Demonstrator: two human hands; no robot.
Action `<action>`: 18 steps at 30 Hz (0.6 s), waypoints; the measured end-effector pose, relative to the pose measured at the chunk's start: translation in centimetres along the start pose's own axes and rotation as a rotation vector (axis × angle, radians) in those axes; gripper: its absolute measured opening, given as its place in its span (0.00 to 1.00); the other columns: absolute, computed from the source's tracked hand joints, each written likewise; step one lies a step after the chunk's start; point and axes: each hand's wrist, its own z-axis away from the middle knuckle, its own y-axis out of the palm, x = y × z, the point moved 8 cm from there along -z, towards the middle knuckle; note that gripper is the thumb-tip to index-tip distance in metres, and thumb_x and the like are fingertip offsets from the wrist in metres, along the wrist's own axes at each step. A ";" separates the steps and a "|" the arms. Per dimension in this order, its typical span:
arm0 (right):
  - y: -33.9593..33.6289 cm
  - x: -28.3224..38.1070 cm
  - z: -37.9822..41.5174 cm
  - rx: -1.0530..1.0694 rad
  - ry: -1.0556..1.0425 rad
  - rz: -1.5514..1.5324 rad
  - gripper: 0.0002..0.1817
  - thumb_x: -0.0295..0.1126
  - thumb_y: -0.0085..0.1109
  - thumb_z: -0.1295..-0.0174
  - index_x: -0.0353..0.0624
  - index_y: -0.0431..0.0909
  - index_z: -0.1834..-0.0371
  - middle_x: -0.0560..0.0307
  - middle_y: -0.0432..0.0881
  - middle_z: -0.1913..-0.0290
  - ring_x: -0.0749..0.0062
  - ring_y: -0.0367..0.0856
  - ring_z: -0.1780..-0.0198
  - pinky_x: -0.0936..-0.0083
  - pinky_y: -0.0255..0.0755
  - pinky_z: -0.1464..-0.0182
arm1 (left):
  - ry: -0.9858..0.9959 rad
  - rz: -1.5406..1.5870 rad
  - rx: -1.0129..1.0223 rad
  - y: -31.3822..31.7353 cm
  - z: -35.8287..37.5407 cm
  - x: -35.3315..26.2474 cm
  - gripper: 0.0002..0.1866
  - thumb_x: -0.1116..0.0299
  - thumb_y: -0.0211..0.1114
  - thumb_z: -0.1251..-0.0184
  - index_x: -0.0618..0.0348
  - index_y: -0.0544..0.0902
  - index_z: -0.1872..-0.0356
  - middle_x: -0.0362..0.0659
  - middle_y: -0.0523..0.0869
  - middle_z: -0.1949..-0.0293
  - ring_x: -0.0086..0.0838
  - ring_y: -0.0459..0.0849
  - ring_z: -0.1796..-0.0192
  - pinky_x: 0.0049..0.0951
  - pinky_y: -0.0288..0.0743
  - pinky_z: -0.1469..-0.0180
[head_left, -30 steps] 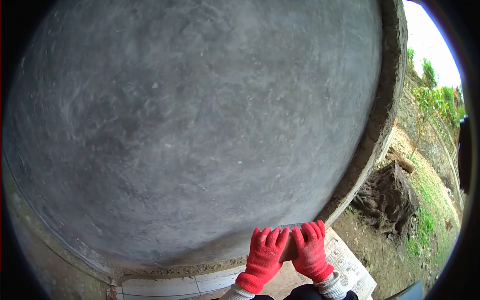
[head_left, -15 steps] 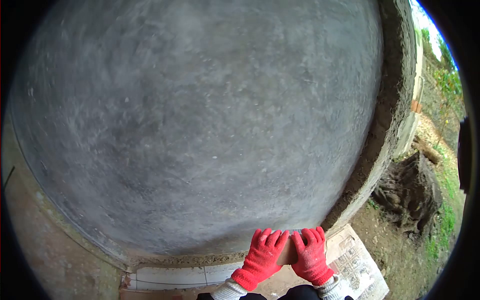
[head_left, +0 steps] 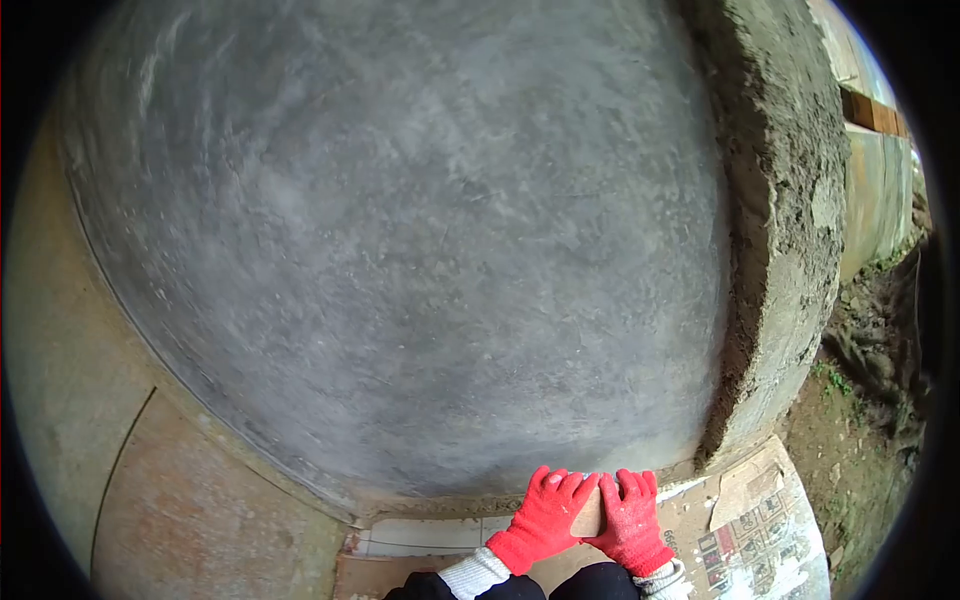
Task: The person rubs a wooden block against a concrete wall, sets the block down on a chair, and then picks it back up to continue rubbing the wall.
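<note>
"What's on the left?"

"A tan panel (head_left: 200, 500), then the wide grey cement surface (head_left: 430, 280). Pale tiles (head_left: 425, 532) run along its lower edge."

"And the hands?"

"The left hand (head_left: 543, 515), in a red glove, is closed on one side of a brown block (head_left: 591, 515). The right hand (head_left: 632, 515), gloved too, grips the other side."

"Why both?"

"Probably to keep it steady and square. The fingers lie over its far edge, near the bottom of the cement; whether the block touches it, I can't tell."

"Anything like a container?"

"Only the printed cardboard (head_left: 750, 530), right of the hands. It looks like a box opened out flat, perhaps laid there to cover the ground."

"Farther right?"

"A rough raised border (head_left: 790, 260) edges the cement, with bare soil (head_left: 850, 490) beyond the cardboard."
</note>
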 end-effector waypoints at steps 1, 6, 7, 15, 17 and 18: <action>-0.1 0.1 0.1 -0.001 -0.026 -0.009 0.54 0.49 0.84 0.79 0.41 0.72 0.40 0.43 0.73 0.47 0.46 0.71 0.44 0.48 0.60 0.37 | 0.001 -0.021 0.010 -0.1 0.2 -0.2 0.45 0.50 0.76 0.59 0.54 0.72 0.35 0.42 0.76 0.44 0.37 0.70 0.40 0.47 0.60 0.35; -0.6 -0.1 0.5 -0.022 -0.064 -0.093 0.53 0.47 0.83 0.79 0.43 0.72 0.40 0.46 0.74 0.48 0.49 0.71 0.46 0.50 0.61 0.39 | -0.032 -0.020 0.032 -0.6 0.4 -0.5 0.46 0.48 0.77 0.59 0.55 0.73 0.35 0.43 0.77 0.45 0.38 0.73 0.41 0.45 0.61 0.36; -0.7 -0.2 0.6 -0.019 -0.066 -0.089 0.53 0.46 0.83 0.78 0.43 0.72 0.40 0.47 0.74 0.48 0.50 0.71 0.47 0.50 0.61 0.39 | -0.012 -0.023 0.038 -0.4 0.2 -0.7 0.46 0.48 0.77 0.59 0.55 0.73 0.35 0.43 0.77 0.45 0.38 0.73 0.41 0.45 0.61 0.36; -0.7 -3.0 2.1 -0.122 0.025 -0.117 0.47 0.42 0.81 0.74 0.43 0.72 0.42 0.46 0.74 0.49 0.48 0.72 0.46 0.48 0.60 0.38 | 0.111 -0.041 0.038 1.7 -1.6 -2.5 0.43 0.47 0.75 0.57 0.55 0.74 0.36 0.43 0.77 0.44 0.39 0.72 0.40 0.48 0.61 0.35; -1.3 -3.1 1.7 -0.164 0.022 -0.078 0.46 0.41 0.80 0.72 0.43 0.72 0.42 0.46 0.73 0.49 0.48 0.72 0.46 0.47 0.60 0.37 | 0.131 -0.068 0.001 1.1 -2.2 -2.6 0.43 0.48 0.75 0.56 0.54 0.74 0.37 0.43 0.76 0.43 0.39 0.72 0.40 0.49 0.61 0.34; -2.1 -2.9 1.5 -0.201 0.011 -0.040 0.45 0.39 0.80 0.71 0.43 0.72 0.42 0.45 0.73 0.48 0.47 0.72 0.46 0.46 0.60 0.37 | 0.142 -0.095 -0.038 0.7 -2.4 -2.8 0.42 0.48 0.75 0.56 0.54 0.75 0.37 0.43 0.76 0.43 0.40 0.72 0.39 0.50 0.60 0.33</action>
